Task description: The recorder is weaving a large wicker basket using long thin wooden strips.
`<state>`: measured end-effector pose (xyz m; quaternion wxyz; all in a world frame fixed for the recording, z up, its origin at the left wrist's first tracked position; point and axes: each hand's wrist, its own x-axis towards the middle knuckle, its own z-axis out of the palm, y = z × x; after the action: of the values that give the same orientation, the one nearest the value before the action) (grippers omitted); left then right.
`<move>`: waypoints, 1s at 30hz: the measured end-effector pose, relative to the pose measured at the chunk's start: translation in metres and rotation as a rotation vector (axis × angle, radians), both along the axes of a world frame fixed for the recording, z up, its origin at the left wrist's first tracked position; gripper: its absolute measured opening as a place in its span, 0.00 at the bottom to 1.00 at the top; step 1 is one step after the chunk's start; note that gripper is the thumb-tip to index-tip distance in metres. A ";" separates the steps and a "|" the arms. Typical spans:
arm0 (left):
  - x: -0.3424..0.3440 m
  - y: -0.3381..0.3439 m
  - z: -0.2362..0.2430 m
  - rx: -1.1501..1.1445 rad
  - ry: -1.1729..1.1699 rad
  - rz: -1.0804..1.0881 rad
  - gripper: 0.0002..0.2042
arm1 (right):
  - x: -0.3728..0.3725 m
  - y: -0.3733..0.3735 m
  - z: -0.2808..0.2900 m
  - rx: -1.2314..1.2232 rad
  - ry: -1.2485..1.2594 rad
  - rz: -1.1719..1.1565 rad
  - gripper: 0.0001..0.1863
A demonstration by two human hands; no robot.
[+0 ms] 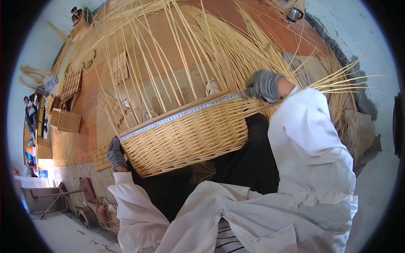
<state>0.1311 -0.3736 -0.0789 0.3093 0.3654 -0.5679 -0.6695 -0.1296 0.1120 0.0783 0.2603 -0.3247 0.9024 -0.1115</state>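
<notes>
A half-woven wicker basket point(185, 141) rests across my lap, its long woven side facing me and tall stakes rising from its far side. Along its upper edge, beside a wooden strip point(181, 108), a white measuring tape point(179, 114) is stretched straight. My left hand point(114, 155), in a grey knitted glove, is closed on the basket's left corner, by one end of the tape. At the right end, my gloved right hand point(265, 86) is closed where the tape runs into it; the tape's case is hidden. Loose wicker ends point(337, 82) stick out beyond my right wrist.
Long wicker rods point(236, 46) cover the floor ahead and to the right. Woven pieces point(71, 84) and a small basket point(66, 121) lie at left. A metal kettle point(294, 15) stands far right by the wall. A wheeled frame point(86, 189) is at lower left.
</notes>
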 end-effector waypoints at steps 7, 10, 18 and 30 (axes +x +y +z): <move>-0.011 0.019 0.004 -0.090 -0.033 0.058 0.09 | -0.034 0.017 -0.037 0.140 -0.115 -0.103 0.17; -0.008 0.030 0.020 -0.100 -0.100 0.126 0.11 | -0.019 0.005 -0.019 0.168 -0.013 -0.125 0.21; -0.018 0.048 0.028 -0.081 -0.119 0.146 0.13 | -0.022 0.011 -0.025 0.174 0.065 -0.152 0.22; -0.019 0.014 0.029 -0.250 -0.264 0.097 0.10 | -0.015 0.022 -0.013 -0.167 0.370 0.168 0.20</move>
<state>0.1117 -0.3596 -0.0497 0.3070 0.4360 -0.6640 -0.5241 -0.1445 0.1343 0.0649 0.0706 -0.4340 0.8923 -0.1023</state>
